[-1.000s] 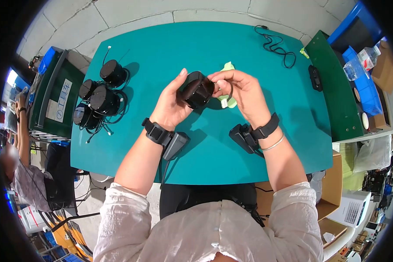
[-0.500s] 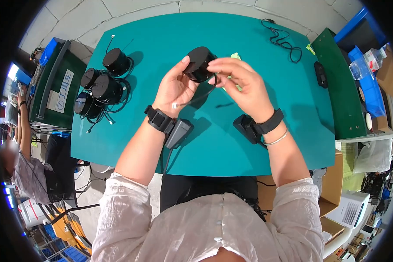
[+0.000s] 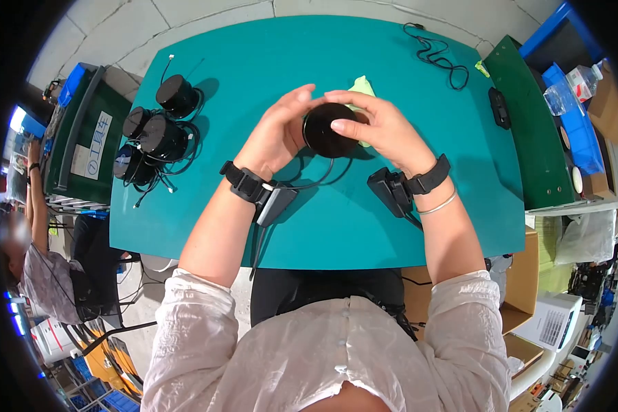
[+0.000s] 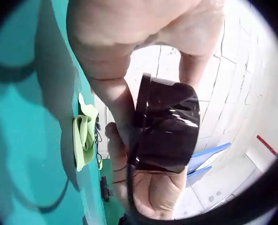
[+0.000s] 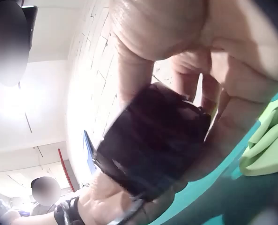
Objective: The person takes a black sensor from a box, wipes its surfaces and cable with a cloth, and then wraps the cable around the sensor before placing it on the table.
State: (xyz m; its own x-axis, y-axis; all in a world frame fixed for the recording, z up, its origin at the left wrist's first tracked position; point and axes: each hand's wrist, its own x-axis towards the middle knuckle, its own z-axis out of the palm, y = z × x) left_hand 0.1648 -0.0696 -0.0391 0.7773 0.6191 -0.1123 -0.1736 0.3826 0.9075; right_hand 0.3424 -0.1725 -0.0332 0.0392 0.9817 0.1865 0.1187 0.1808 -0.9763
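Observation:
Both hands are on a glossy black round unit (image 3: 329,134), a short cylinder with a thin cable (image 3: 326,175), its flat face toward the head camera. My right hand (image 3: 388,130) grips it with the thumb across that face and the fingers behind. My left hand (image 3: 271,137) is around its left side; in the left wrist view the black unit (image 4: 167,126) lies between its digits. The cable hangs below and runs toward the left wrist. A light green cloth (image 3: 362,86) lies on the table behind the right hand.
Several similar black units (image 3: 163,137) with coiled cables stand on the left of the green table (image 3: 323,233). A black cable (image 3: 432,58) lies at the back right. A dark green panel (image 3: 529,130) borders the right side. Another person (image 3: 48,281) is at the far left.
The black unit has moved down and been turned so its flat face points at the head camera. The right thumb has come onto that face. The cable now hangs below the unit.

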